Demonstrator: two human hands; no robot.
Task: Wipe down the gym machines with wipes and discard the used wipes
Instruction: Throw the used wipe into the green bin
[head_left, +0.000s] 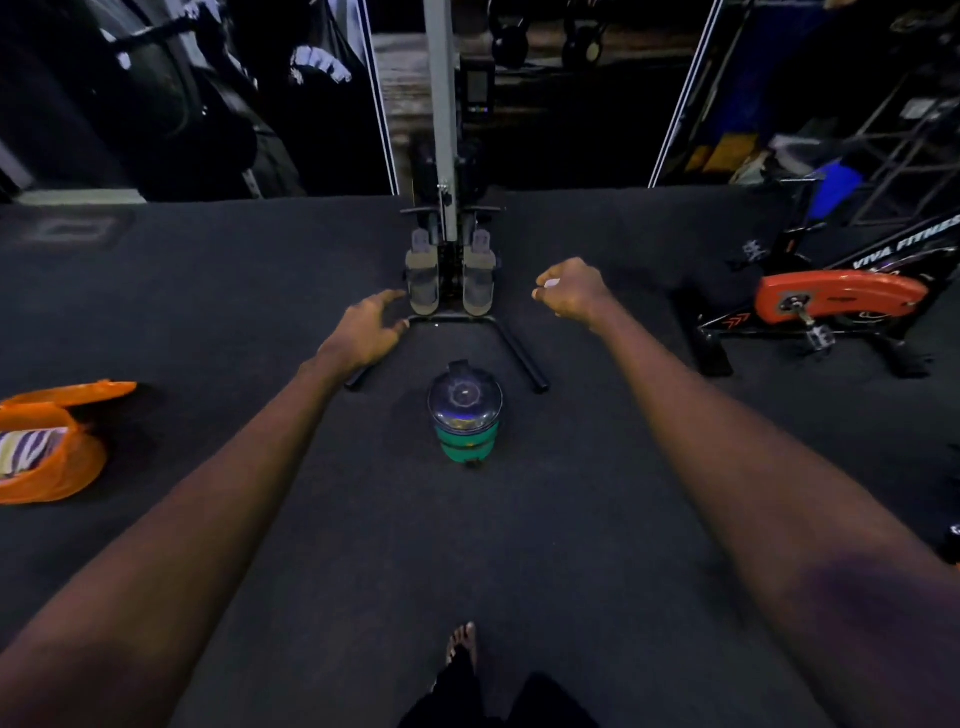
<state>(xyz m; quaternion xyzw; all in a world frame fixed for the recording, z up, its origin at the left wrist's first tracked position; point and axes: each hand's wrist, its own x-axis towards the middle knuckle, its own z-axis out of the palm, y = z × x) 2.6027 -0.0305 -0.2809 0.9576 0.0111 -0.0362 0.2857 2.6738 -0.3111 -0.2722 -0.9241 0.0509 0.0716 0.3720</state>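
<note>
My right hand (571, 291), right of centre, curls round a small white wipe (551, 283); my left hand (366, 327), left of centre, spreads its fingers loosely, holding nothing, just beside the rowing machine (448, 275); the wipes tub (465, 415) stands mid-frame on the mat (234, 270).

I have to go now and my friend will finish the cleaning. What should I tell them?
Left hand open, reaching toward the rowing machine footrests.
Right hand pinches a small white scrap, likely a wipe.
The wipe tub stands on the floor before the rowing machine; orange bag left, exercise bike right.
What has been wiped cannot be told.
Left to do: wipe the machines, bin the wipe.
</note>
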